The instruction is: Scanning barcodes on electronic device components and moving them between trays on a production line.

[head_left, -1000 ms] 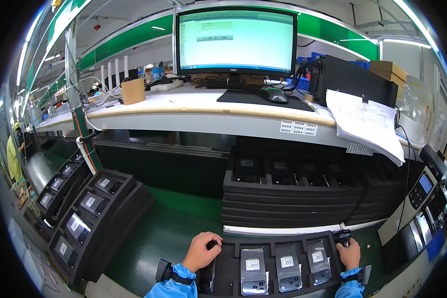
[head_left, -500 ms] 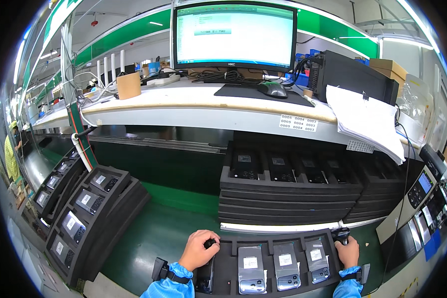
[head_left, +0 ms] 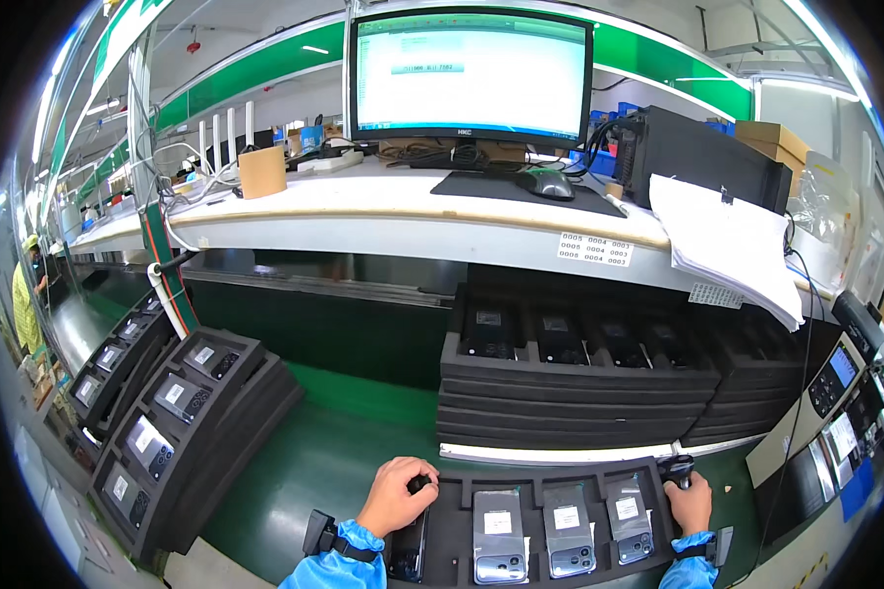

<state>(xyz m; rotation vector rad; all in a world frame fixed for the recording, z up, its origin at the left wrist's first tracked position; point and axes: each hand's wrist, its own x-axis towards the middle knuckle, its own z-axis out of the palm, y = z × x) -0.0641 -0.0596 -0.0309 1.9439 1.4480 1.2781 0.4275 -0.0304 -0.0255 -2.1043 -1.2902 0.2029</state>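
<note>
Green worktop point(head_left: 324, 471) carries a black foam tray point(head_left: 550, 491) of phones. At the tray's left end the left hand point(head_left: 395, 496) closes on a dark phone point(head_left: 410, 545), long axis toward the person; the right hand point(head_left: 690, 503) grips a scanner point(head_left: 678, 469) at its right end.

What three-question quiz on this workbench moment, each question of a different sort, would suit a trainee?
1. True or false: the left hand rests on the leftmost phone in the black foam tray.
2. Multiple choice: what does the right hand grip? A) a computer mouse B) a small black handheld scanner C) a stack of papers
3. Fill in: apart from the one under the left hand, ___ phones lie back-up in the near tray, each with a white label.

Key
1. True.
2. B. The mouse sits up on the shelf below the monitor, and the papers hang over the shelf's edge.
3. Three.
</note>
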